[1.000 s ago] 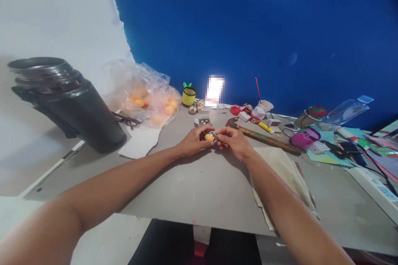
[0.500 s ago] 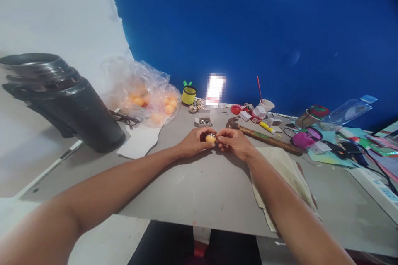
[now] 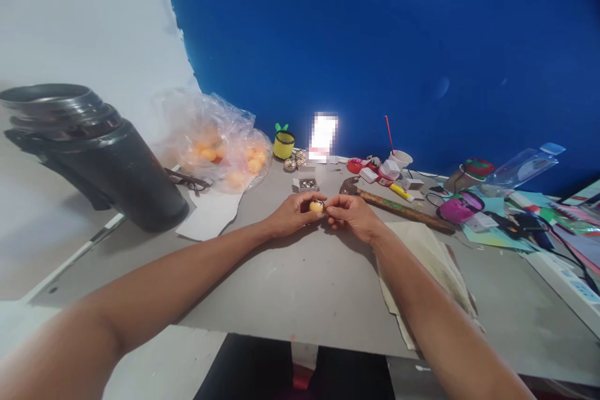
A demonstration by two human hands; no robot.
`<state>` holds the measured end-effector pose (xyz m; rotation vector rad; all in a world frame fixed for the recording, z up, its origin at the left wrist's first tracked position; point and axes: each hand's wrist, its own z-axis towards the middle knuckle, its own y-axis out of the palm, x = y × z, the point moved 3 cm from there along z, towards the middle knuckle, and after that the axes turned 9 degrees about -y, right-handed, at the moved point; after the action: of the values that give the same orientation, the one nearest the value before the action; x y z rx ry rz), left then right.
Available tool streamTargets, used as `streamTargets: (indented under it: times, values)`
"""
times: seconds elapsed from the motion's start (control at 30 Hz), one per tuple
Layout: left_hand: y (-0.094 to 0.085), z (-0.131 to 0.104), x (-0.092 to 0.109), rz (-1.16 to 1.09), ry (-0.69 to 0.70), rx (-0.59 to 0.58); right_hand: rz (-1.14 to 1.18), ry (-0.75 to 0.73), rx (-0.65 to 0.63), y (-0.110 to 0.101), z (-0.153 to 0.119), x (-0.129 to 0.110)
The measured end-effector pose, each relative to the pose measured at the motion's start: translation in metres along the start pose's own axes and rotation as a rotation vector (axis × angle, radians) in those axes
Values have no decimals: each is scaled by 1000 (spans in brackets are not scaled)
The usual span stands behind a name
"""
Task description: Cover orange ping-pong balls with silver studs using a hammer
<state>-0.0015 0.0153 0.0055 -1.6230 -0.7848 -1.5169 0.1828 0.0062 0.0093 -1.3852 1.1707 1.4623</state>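
My left hand (image 3: 293,215) grips a small orange ball (image 3: 316,205) between thumb and fingers, low over the grey table (image 3: 300,281). My right hand (image 3: 352,215) meets it from the right, its pinched fingertips touching the ball's side; whatever they pinch is too small to tell. Just beyond the hands sits a small open box of shiny metal pieces (image 3: 307,184).
A black flask (image 3: 100,159) lies tilted at the left. A clear plastic bag of orange balls (image 3: 220,144) is behind it. A hammer (image 3: 398,206) lies right of the hands, with cluttered papers, cups and a bottle (image 3: 525,165) beyond. A cloth (image 3: 431,262) lies under my right forearm.
Both hands stay together on the ball; the fingers shift only slightly. The view has drifted a little.
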Motion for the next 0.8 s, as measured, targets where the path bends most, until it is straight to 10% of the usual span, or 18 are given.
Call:
streamTargets:
  times: [0.8]
  values:
    - [2,2,-4,-143,-65,-6,94,-24,31,-1,0,-3]
